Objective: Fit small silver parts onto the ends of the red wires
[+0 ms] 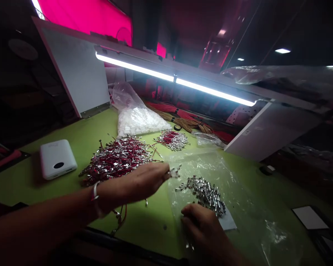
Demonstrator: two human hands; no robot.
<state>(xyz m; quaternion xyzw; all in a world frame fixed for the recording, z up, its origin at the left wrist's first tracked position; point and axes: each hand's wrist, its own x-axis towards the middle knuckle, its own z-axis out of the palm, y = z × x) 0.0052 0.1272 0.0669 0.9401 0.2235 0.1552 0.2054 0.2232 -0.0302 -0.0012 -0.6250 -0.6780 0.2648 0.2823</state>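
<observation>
1. The right hand [204, 225] is nearest, above the clear plastic sheet [238, 207] on the desk [152, 229]. Its fingers are curled; whether they grip anything cannot be told.
2. The left hand [144, 181] reaches across, fingers drawn together, tips beside small pale pieces [174, 172] with shiny ends. Whether these are gripped or lie loose cannot be told.
3. The silvery cylinders [208, 194] lie heaped on the sheet just beyond the right hand, partly over a white slip [228, 222]. Judged light, stiff, smooth and prone to roll; possibly fragile if glass. Best taken singly, by fingertips around the middle.
4. The large pile of red wire leads [116, 159] lies beyond the left forearm. Judged light and flexible, with stiff metal ends liable to snag; best taken near one end and drawn out gently.
5. A smaller pile of leads [172, 139] lies farther back, more neatly aligned.
6. Behind stands a clear bag of white parts [141, 120], judged light and yielding; best held by its gathered neck.
</observation>
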